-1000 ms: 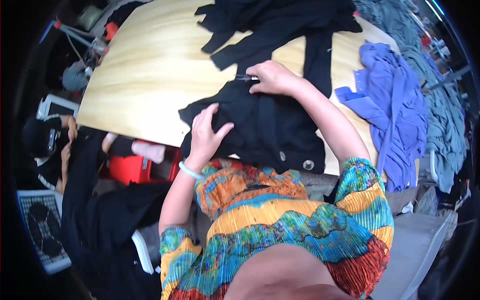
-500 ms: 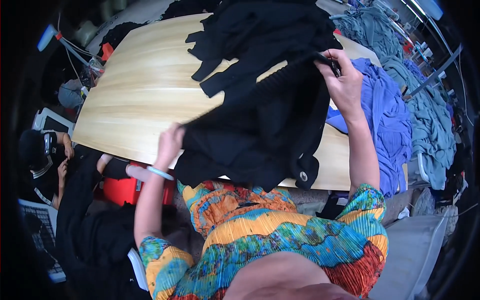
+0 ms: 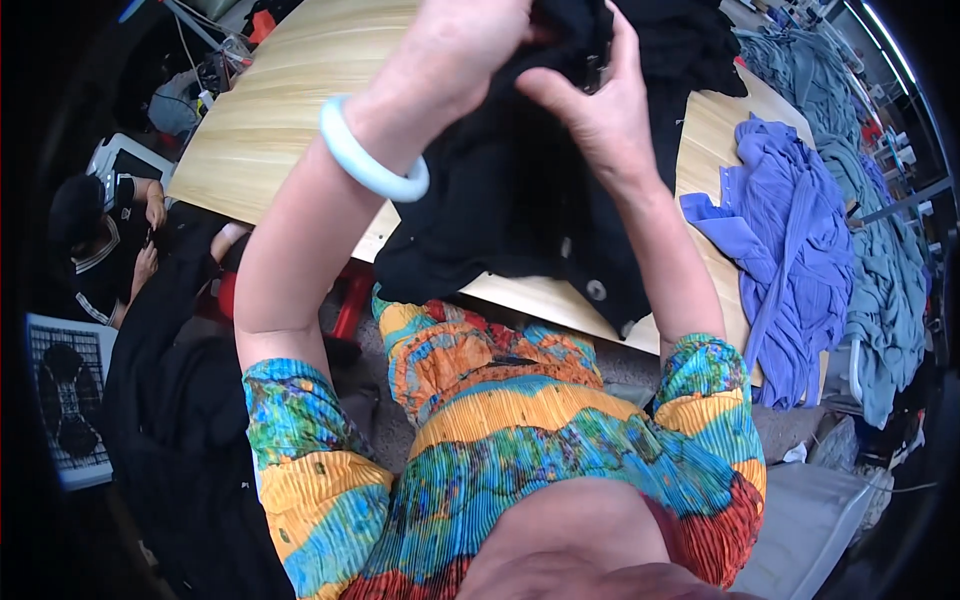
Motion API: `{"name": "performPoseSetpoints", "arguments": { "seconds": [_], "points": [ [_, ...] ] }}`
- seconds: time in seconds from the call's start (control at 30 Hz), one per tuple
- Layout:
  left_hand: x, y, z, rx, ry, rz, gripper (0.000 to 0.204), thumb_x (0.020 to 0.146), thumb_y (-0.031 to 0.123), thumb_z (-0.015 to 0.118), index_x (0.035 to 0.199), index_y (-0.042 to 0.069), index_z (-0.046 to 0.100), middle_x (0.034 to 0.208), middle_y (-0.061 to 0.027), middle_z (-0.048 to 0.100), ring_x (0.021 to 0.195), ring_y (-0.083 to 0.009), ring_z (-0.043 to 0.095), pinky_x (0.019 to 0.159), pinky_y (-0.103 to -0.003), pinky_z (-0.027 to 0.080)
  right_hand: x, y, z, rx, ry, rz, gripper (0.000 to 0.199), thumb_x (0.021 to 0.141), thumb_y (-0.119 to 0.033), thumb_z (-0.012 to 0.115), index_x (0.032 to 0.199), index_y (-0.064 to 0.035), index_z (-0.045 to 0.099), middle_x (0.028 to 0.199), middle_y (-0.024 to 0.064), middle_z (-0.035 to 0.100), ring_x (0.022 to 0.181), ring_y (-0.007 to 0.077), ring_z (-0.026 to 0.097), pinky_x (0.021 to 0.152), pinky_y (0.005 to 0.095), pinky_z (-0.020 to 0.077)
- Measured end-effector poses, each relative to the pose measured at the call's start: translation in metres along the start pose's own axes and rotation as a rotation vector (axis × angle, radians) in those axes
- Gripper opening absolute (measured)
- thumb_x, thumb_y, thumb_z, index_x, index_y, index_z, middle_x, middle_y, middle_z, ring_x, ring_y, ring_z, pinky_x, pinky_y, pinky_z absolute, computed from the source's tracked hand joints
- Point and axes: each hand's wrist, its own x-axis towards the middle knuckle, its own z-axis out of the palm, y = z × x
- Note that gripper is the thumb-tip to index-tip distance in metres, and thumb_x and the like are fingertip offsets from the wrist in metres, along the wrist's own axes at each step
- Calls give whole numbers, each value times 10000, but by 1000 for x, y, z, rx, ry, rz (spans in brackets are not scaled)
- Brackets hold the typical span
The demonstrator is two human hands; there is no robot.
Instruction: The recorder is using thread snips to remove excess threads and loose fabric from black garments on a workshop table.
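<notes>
Pale wood planks make up the long table (image 3: 270,120) that fills the upper part of the view, its near edge running just above the person's lap; raised close to the camera over that edge hangs a black garment (image 3: 520,200), its lower part draping down past the table's rim, with a round grey button (image 3: 596,290) showing near its hem; the left hand (image 3: 455,50) is clenched on the garment's upper folds, a pale blue bangle (image 3: 372,160) sitting on its wrist; the right hand (image 3: 590,105) pinches the same dark cloth just beside the left, thumb and fingers closed on a fold near the top, so both hands grasp the garment and meet almost touching; more black cloth lies heaped on the table behind the hands; to the right, a lavender pleated garment (image 3: 790,240) lies spread over the table's far end, and beyond it a grey-green garment (image 3: 880,270) trails along the edge; the person's multicoloured pleated top (image 3: 520,440) fills the lower middle; at the left, below table level, another person in dark clothes (image 3: 100,240) sits beside a white wire crate (image 3: 60,400).
</notes>
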Motion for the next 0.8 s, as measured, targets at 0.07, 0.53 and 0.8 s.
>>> {"name": "performPoseSetpoints", "arguments": {
  "seconds": [0.07, 0.53, 0.8],
  "points": [
    [-6, -2, -3, 62, -60, 98, 295, 714, 205, 585, 916, -9, 570, 867, -135, 582, 815, -272, 574, 713, -326, 452, -7, 12, 13, -86, 212, -101, 340, 708, -83, 690, 984, -24, 501, 797, -9, 560, 677, 54, 543, 626, 171, 452],
    [-115, 151, 135, -1671, -269, -627, 597, 824, 91, 509, 1310, -3, 177, 1308, -208, 283, 1068, -281, 490, 772, -325, 481, 60, -56, 27, 392, -143, 98, 142, 757, -94, 591, 877, -21, 567, 781, 3, 564, 699, 90, 512, 658, 199, 418],
    [-125, 114, 202, -1353, 26, -932, 577, 774, 105, 592, 1259, -11, 303, 1113, -171, 506, 1010, -204, 520, 798, -284, 444, 73, -106, -11, 441, 86, -270, 160, 789, -188, 574, 876, -54, 580, 816, 37, 587, 758, 145, 546, 665, 242, 428]
  ]
}}
